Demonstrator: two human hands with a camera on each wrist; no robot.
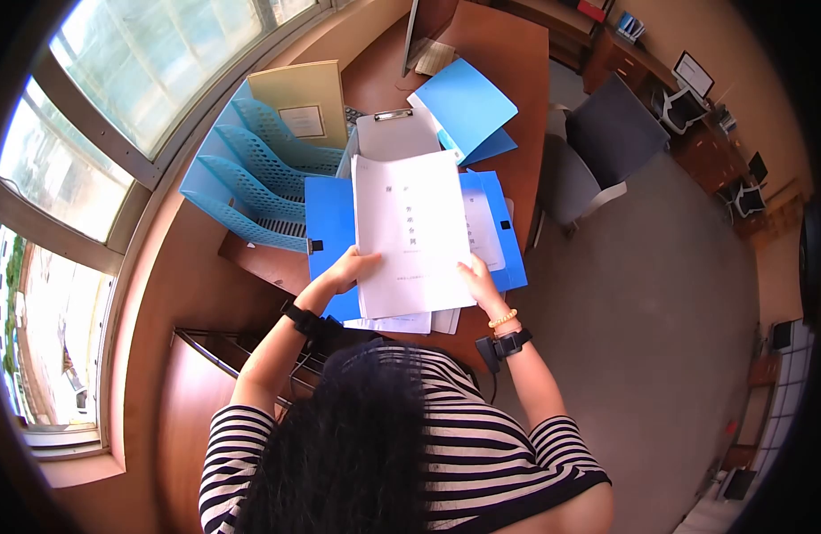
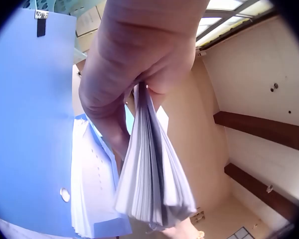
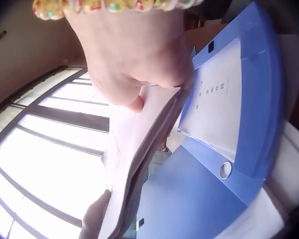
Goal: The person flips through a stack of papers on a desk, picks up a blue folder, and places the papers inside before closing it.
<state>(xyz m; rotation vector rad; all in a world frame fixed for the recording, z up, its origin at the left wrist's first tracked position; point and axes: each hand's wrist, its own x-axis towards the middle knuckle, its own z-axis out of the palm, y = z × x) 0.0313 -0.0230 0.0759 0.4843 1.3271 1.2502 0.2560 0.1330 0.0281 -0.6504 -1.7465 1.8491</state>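
Both hands hold a thick stack of printed paper [image 1: 412, 222] up over the desk, its cover page facing the head camera. The left hand [image 1: 353, 269] grips the lower left edge, thumb on top; in the left wrist view the sheets [image 2: 152, 169] fan slightly at their edge. At the lower right edge, the right hand [image 1: 478, 281] pinches the stack, with its thumb [image 3: 134, 103] on the cover. Beneath lies an opened blue file box [image 1: 330, 214], partly hidden by the stack. More printed sheets [image 3: 217, 99] lie inside it.
A light blue file rack [image 1: 250, 191] stands at the left by the window, with a cream folder [image 1: 299, 93] behind it. A clipboard [image 1: 384, 138] and a blue folder [image 1: 473, 107] lie farther back on the desk [image 1: 526, 53]. A grey chair [image 1: 597, 151] is at the right.
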